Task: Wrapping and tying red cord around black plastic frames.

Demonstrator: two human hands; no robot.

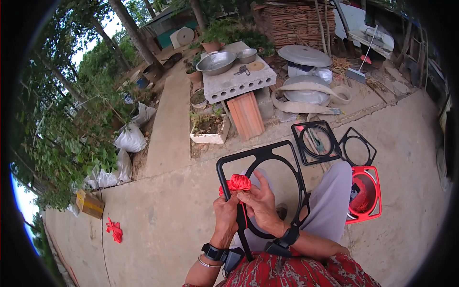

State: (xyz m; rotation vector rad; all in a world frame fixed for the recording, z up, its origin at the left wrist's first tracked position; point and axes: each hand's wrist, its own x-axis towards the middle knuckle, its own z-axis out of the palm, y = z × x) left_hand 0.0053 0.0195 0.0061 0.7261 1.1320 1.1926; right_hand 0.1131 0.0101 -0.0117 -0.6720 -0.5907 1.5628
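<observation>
A black plastic frame (260, 151) with a large round ring inside it stands tilted over my lap. A bundle of shiny red cord (239, 182) sits against the frame's left bar. My left hand (225, 213) is closed round that bar just below the bundle, with the thumb pressed near the cord. From the other side, my right hand (262, 206) pinches the cord beneath the bundle; its upper fingers stretch up inside the frame. The exact grip of the fingertips is partly hidden.
Two more black frames (300, 148) lie ahead to the right. Beside my right knee is a red frame-shaped container (377, 191) with red material inside. Red strips (114, 230) and a cardboard box (90, 204) lie left. A concrete slab table (239, 86) holds metal basins.
</observation>
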